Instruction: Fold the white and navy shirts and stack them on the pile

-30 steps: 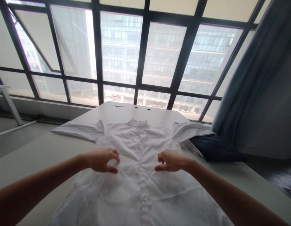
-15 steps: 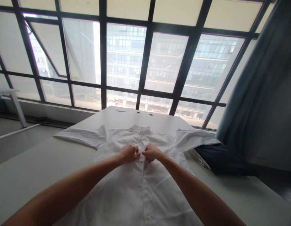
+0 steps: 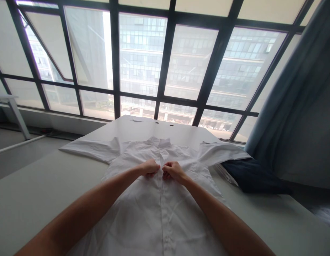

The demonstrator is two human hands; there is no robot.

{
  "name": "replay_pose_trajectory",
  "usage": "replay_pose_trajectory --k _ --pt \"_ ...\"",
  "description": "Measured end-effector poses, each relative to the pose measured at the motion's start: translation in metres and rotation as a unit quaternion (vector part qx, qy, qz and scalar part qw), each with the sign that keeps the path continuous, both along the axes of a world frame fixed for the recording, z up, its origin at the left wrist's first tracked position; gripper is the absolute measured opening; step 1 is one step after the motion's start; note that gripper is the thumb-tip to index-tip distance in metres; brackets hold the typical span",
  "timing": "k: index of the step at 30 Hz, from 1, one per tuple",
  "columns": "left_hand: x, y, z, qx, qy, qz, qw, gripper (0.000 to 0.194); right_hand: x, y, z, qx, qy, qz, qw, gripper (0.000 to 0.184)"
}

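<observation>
Bright, hazy backlight from windows [image 3: 151, 60]

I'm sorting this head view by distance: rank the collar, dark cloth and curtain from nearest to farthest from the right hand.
1. Collar: just beyond the right hand, at the shirt's far end.
2. Dark cloth: off to the right, on the table.
3. Curtain: farther right, beside the window.

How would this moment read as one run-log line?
left hand: curled at placket; right hand: likewise; white shirt: spread on table; dark cloth: on table
</observation>
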State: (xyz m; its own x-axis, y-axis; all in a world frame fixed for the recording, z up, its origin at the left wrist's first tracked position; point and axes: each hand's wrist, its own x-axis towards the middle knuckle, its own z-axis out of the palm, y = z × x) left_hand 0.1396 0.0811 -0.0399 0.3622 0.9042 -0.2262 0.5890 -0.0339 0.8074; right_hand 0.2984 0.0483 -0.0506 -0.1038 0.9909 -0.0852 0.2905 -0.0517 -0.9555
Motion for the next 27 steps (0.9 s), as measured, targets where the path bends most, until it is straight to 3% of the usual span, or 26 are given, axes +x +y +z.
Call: replay_pose_trajectory --k 3,7,15,21,27 --pt "0.001 -0.006 -0.001 -0.033 0.0 0.002 0.999 0.036 0.0 -0.004 -0.005 0.036 0.02 -0.001 0.999 0.016" --pt "0.002 -0.013 -0.001 -0.025 -0.048 0.01 0.998 0.035 -0.001 -0.005 -0.007 0.054 0.027 0.0 0.998 0.014" --pt "0.004 -0.016 -0.004 -0.018 -0.095 0.026 0.995 0.033 0.001 -0.003 -0.002 0.001 0.072 0.018 0.997 0.008" --pt "0.004 -0.018 -0.002 -0.033 -0.104 0.033 0.993 0.031 0.003 0.002 -0.007 0.03 0.041 0.043 0.998 0.018" --pt "0.001 -0.019 0.002 -0.056 -0.112 0.032 0.992 0.037 0.001 0.005 -0.015 0.076 -0.007 0.025 0.997 0.022"
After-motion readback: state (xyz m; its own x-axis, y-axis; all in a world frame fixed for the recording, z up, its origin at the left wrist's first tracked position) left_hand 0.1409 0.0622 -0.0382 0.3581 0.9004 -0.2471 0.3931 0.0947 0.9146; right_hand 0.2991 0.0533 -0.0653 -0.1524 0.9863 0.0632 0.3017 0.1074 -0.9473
